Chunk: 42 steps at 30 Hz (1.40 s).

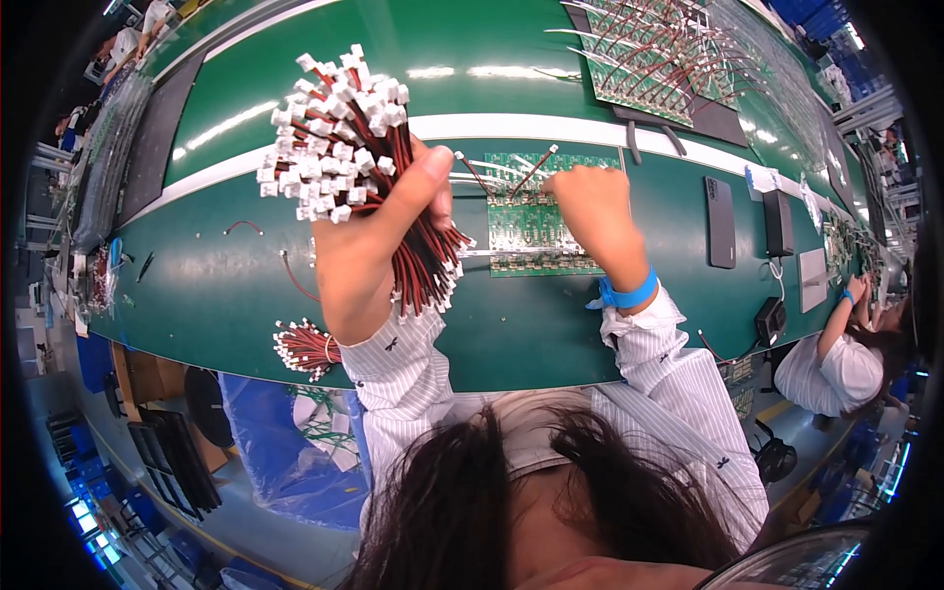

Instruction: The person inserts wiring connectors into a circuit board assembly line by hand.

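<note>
A thick bundle of red-and-black wire leads [428, 261] with white connectors is gripped in my left hand [379, 236], fanned out above the green bench. To its right lies a green circuit board panel [536, 261] on the bench. My right hand [600, 211], with a blue band at the wrist, is over the panel's upper right part, its fingers curled in and pointing down. Whatever those fingertips hold is hidden. Two short leads [536, 169] stand up from the panel's far side, close to my right hand.
Loose leads [298, 277] and a tied bundle [310, 349] lie on the left of the bench. On the right are a phone [720, 221] and a black box [779, 221]. Wired boards [639, 69] rest beyond the white rail. A co-worker [831, 369] sits at right.
</note>
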Motion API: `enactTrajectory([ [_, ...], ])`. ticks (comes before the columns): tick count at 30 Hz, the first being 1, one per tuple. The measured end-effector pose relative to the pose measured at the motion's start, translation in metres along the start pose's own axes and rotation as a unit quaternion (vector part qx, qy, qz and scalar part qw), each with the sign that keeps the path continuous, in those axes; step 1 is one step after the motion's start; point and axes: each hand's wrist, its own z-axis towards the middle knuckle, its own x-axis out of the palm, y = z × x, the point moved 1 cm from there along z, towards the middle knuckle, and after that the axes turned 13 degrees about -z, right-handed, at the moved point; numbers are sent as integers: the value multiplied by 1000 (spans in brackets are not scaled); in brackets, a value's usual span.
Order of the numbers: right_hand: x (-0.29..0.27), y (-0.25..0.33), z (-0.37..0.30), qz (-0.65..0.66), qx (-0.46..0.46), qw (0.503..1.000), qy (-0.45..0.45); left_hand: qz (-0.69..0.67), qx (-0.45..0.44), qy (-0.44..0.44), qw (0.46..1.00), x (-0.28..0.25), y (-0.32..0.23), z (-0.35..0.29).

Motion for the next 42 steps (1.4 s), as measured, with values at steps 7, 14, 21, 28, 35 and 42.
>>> enactTrajectory([
  [7,-19,-22,-2,140,20,989,-32,-10,18,1,1000,-4,-3,0],
  [14,-4,-13,17,483,-94,870,38,-4,16,-8,1000,-6,-3,-1],
  [21,42,3,8,332,-56,941,-40,-12,21,-7,1000,-4,-3,0],
  [28,43,10,8,342,-48,938,-40,9,11,-13,1000,-5,-4,-1],
  [35,44,11,6,305,-46,951,-31,0,-6,-26,1000,-3,-4,-2],
  [42,56,15,7,319,-76,943,-57,-6,-3,-1,1000,-4,-5,-3],
])
